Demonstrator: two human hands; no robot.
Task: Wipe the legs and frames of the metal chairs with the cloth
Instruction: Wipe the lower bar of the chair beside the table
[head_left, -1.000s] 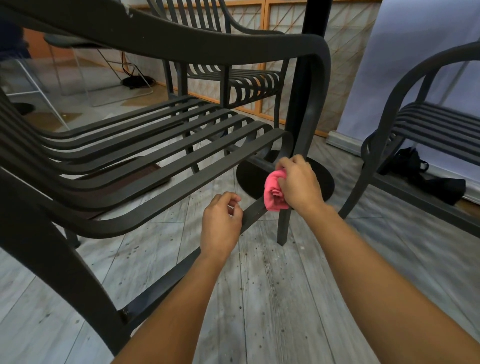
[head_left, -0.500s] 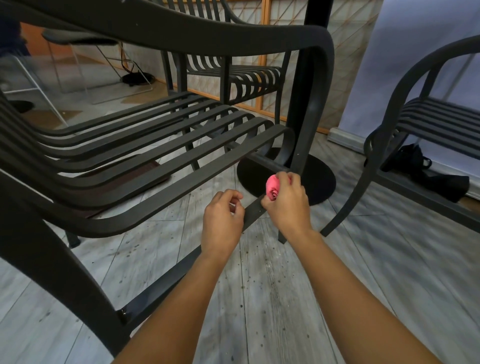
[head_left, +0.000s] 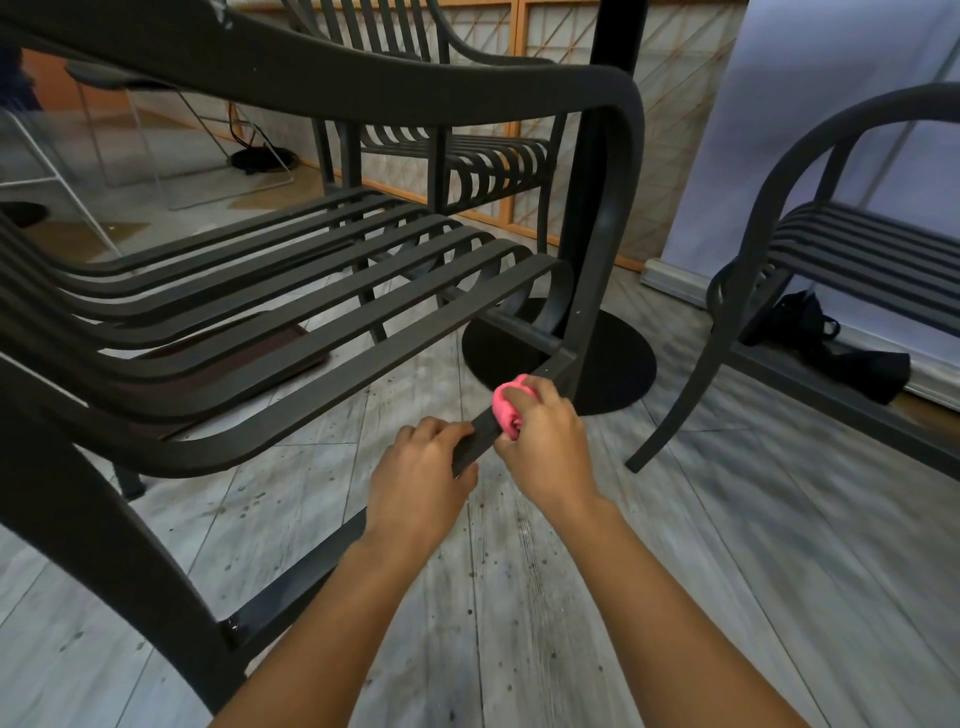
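Note:
A dark metal slatted chair (head_left: 291, 312) fills the left and centre of the view. Its low side rail (head_left: 470, 447) runs from the rear leg at the lower left up to the front leg (head_left: 597, 260). My left hand (head_left: 421, 483) grips that rail from above. Right beside it, my right hand (head_left: 545, 441) holds a bunched pink cloth (head_left: 506, 408) wrapped against the rail, a little below the joint with the front leg. Most of the cloth is hidden by my fingers.
A second dark chair (head_left: 831, 249) stands at the right, a third (head_left: 467, 156) behind. A black table post with a round base (head_left: 623, 364) stands just behind the front leg. A black bag (head_left: 826, 343) lies by the wall. Grey plank floor lies underneath.
My right hand has slid the cloth down from the front leg onto the side rail, toward my left hand. My left hand has kept its grip on the rail.

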